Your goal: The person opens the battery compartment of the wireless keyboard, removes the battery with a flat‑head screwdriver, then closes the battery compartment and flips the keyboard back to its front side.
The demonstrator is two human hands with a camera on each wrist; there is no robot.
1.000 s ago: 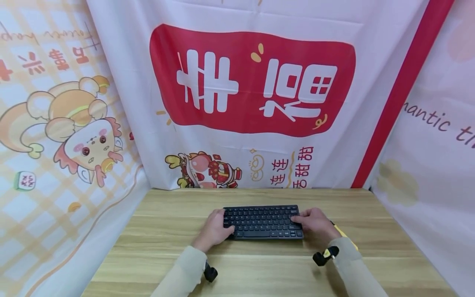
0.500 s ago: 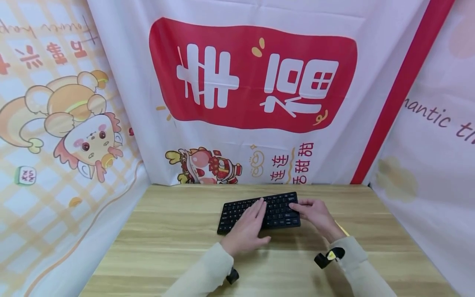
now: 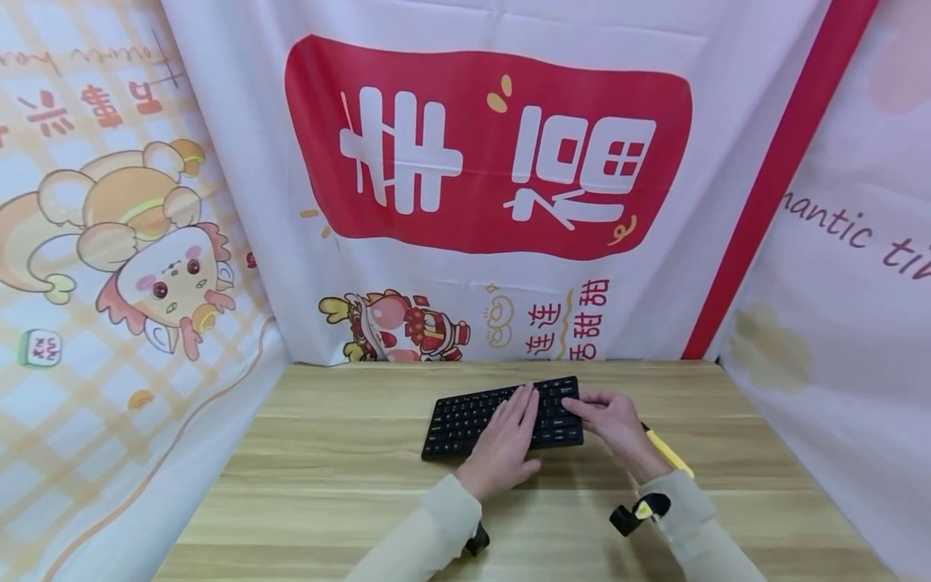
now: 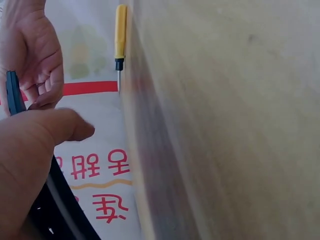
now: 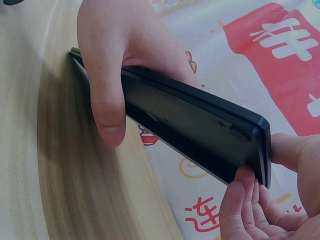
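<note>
A black keyboard point(image 3: 454, 424) slants above the wooden table in the head view, its right end higher than its left. My left hand point(image 3: 503, 444) lies across the keys right of the middle, fingers straight and together, thumb held apart. At the keyboard's right end, my right hand point(image 3: 617, 424) pinches the edge, thumb on the keys and fingers beneath. The right wrist view shows the keyboard's dark underside point(image 5: 175, 130) and the right fingertips point(image 5: 245, 180) against it. In the left wrist view, the left thumb point(image 4: 70, 122) stands beside the keyboard's edge.
A screwdriver with a yellow handle point(image 3: 669, 453) lies on the table point(image 3: 327, 485) behind my right wrist. Printed cloth walls point(image 3: 494, 307) enclose the table at the back and on both sides.
My left hand has let go of the keyboard's left end and moved right onto its keys, sliding slightly farther right since half a second ago. The keyboard's right end has risen.
</note>
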